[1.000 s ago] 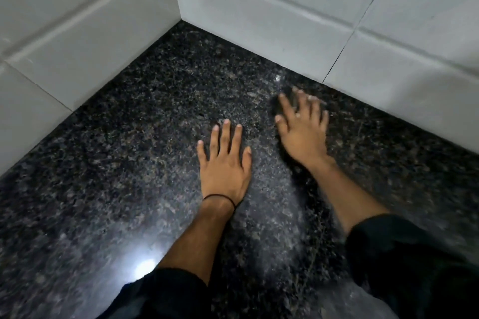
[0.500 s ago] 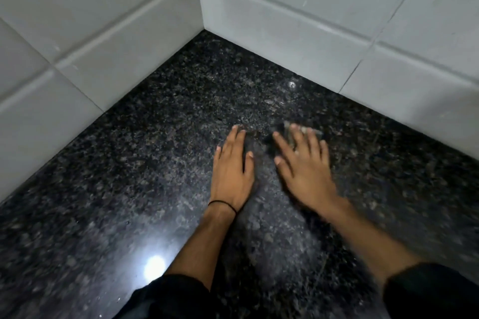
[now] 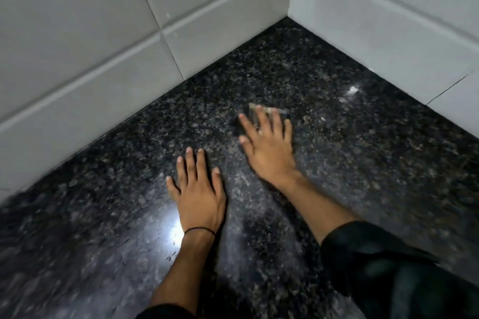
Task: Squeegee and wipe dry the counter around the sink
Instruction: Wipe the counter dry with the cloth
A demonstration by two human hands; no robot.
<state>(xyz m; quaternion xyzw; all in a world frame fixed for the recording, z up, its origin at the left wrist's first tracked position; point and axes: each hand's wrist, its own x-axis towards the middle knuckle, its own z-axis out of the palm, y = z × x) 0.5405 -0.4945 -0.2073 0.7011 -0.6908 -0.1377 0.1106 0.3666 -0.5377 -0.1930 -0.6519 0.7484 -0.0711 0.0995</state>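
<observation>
The black speckled granite counter [image 3: 363,163] fills the view and runs into a tiled corner. My left hand [image 3: 197,194] lies flat on it, palm down, fingers slightly apart, holding nothing; a thin black band circles the wrist. My right hand [image 3: 269,153] is farther out, fingers spread and pressing down on a small greyish wiping pad [image 3: 281,111]. Only the pad's far edge shows past the fingertips, and it is blurred. A paler hazy streak on the stone runs back from the right hand toward me.
White tiled walls stand on the left [image 3: 90,46] and at the right [image 3: 388,21], meeting at a corner [image 3: 291,17] beyond the hands. A lamp glare [image 3: 176,235] shines on the stone by my left wrist. No sink is in view.
The view has swung so the wall corner now sits at the upper right. My right hand has slid the pad forward, ahead of my left hand, which stays flat.
</observation>
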